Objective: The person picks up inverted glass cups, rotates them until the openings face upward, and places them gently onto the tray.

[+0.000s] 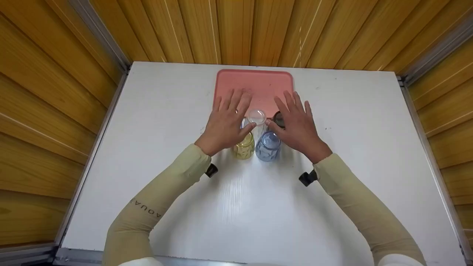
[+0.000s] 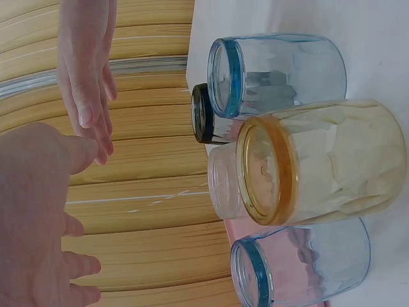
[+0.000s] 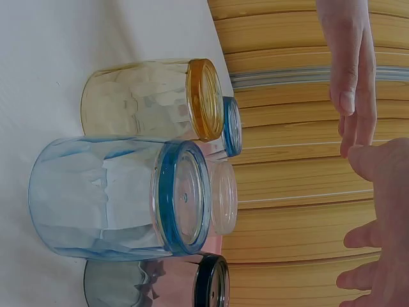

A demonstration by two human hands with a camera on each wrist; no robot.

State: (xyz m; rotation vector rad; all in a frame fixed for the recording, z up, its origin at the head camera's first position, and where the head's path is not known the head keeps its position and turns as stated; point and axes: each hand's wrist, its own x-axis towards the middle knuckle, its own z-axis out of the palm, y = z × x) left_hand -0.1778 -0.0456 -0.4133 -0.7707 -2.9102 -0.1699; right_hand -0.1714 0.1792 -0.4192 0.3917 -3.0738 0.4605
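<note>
At the near edge of the pink tray (image 1: 255, 81) on the white table (image 1: 229, 210), a clear jar (image 1: 257, 116) can serve as the dial's centre. Around it, the yellow jar (image 1: 243, 149) stands at seven o'clock, the blue jar (image 1: 268, 149) at five and the dark-lidded jar (image 1: 278, 119) at three; a second blue jar (image 2: 300, 265), best seen from the left wrist, sits near nine. The left hand (image 1: 226, 125) hovers at nine, the right hand (image 1: 298, 127) between three and four; both have fingers straight and spread wide, holding nothing, clear of the lids. The jars look light and stiff; glass or plastic I cannot tell, so treat them as fragile. Smooth walls may slip. Best hold: round the faceted body, below the lid.
</note>
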